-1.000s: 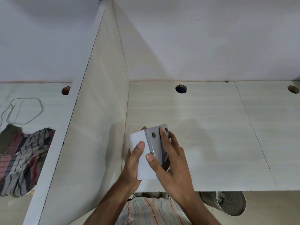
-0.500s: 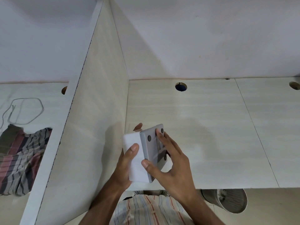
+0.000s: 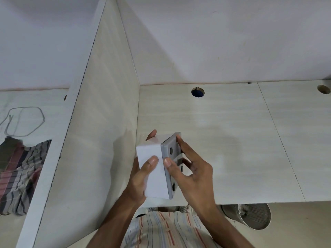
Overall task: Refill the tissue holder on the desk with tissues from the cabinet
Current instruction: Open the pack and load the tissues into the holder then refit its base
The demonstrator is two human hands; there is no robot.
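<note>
I hold a white box-shaped tissue holder [image 3: 152, 169] on its side above the front of the pale wooden desk [image 3: 232, 140]. Its grey base plate [image 3: 170, 158], with several dark round feet, faces right. My left hand [image 3: 141, 178] wraps the white body from below, thumb on top. My right hand [image 3: 191, 169] presses on the grey base plate, thumb at its near edge and fingers spread across it. No tissues and no cabinet are in view.
A tall partition panel [image 3: 100, 122] stands just left of the hands. Beyond it lie a striped cloth [image 3: 19, 172] and a thin cable [image 3: 23, 120]. Cable holes [image 3: 197, 92] dot the desk's back edge. A metal bin [image 3: 250, 215] stands under the desk front.
The holder has tilted slightly, showing more of the grey base. My right fingers have slid further over the base plate. Both hands stay in the same spot.
</note>
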